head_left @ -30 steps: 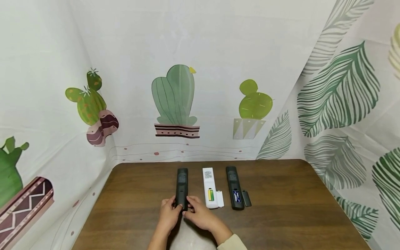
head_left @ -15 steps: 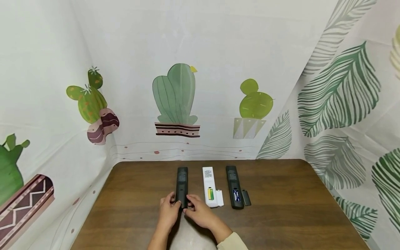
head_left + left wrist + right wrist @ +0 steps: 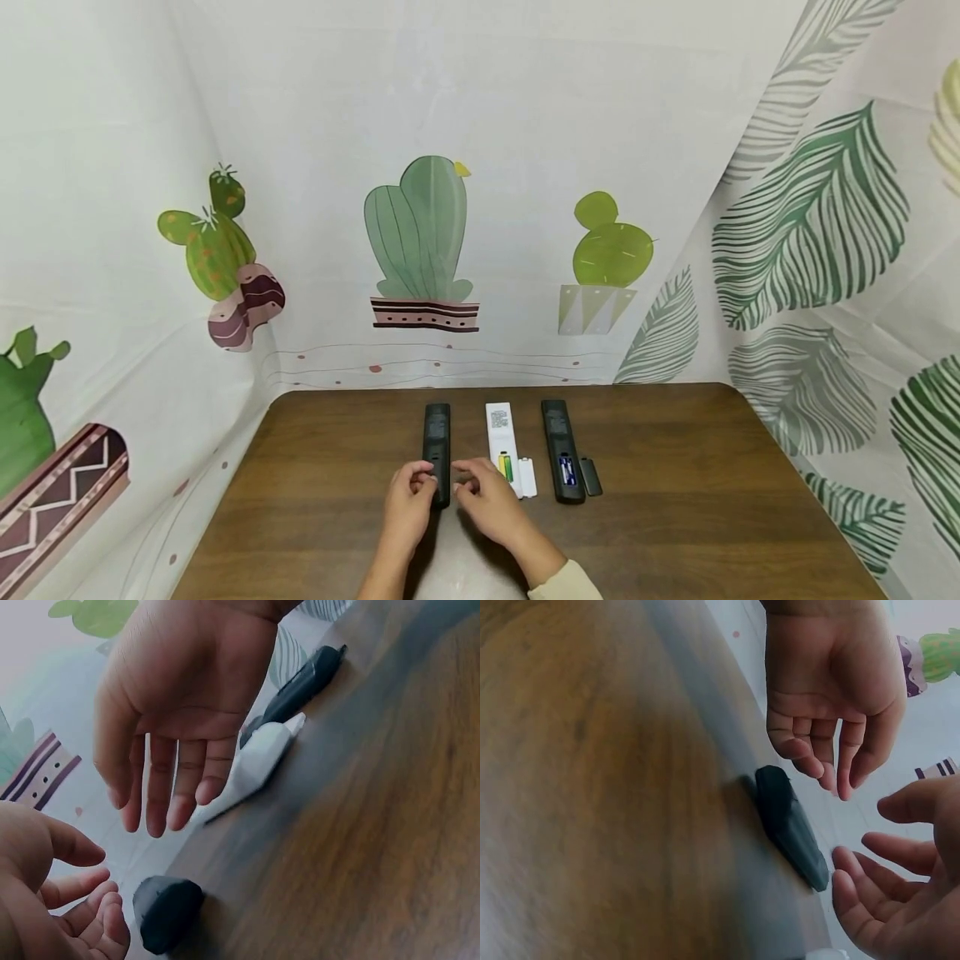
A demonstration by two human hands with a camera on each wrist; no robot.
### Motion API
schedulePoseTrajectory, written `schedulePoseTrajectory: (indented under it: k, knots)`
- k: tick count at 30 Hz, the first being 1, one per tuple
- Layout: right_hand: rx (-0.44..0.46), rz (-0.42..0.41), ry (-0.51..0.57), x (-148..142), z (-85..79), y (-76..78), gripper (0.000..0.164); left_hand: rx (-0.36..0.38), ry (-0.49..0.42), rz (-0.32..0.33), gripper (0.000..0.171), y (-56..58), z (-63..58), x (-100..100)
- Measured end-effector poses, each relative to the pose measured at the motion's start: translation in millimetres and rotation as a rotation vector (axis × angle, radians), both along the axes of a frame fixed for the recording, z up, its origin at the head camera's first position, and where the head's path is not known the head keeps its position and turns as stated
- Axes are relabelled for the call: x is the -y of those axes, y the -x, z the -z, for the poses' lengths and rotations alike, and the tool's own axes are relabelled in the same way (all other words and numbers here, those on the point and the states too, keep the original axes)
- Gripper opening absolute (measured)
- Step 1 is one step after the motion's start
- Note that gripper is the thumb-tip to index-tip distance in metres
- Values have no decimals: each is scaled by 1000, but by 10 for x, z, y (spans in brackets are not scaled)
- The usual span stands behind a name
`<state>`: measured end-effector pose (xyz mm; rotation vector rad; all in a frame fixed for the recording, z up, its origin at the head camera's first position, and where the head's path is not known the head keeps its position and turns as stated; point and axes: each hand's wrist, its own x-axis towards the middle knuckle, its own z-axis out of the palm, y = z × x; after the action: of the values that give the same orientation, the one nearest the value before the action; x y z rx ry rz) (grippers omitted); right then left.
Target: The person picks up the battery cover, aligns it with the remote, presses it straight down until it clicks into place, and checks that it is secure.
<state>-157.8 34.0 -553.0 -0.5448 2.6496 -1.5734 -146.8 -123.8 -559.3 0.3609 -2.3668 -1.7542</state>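
Observation:
A black remote control (image 3: 437, 437) lies face down on the table, its back showing no open compartment. My left hand (image 3: 408, 504) hovers over its lower left part, fingers loosely bent and holding nothing. Just right of the same remote is my right hand (image 3: 491, 504), also holding nothing, its thumb and fingers apart. Both wrist views show the hands raised off the black remote (image 3: 791, 825). Right of it lies a white remote (image 3: 500, 429), its compartment exposing yellow-green batteries (image 3: 506, 467), partly behind my right hand. Another black remote (image 3: 558, 429) holds blue batteries (image 3: 567, 471) in its uncovered compartment.
A white battery cover (image 3: 528, 477) lies against the white remote's right side. Beside the right black remote is a black cover (image 3: 592, 477). The brown wooden table (image 3: 675, 517) ends at a patterned cloth backdrop (image 3: 517, 250) printed with cacti and leaves.
Both hands have let go of the left black remote and lifted off it; the right hand has drawn slightly to the right. The remotes and covers stay in place.

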Motion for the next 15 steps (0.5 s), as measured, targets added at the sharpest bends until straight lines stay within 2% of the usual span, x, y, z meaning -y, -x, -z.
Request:
schedulePoseTrajectory:
  k: [7, 15]
  knots:
    - [-46, 97, -6, -96, -65, 18, 32, -27, 5, 85, 23, -19, -73, -69]
    - [-100, 161, -2, -191, -68, 10, 28, -22, -119, 175, 26, -35, -29, -126]
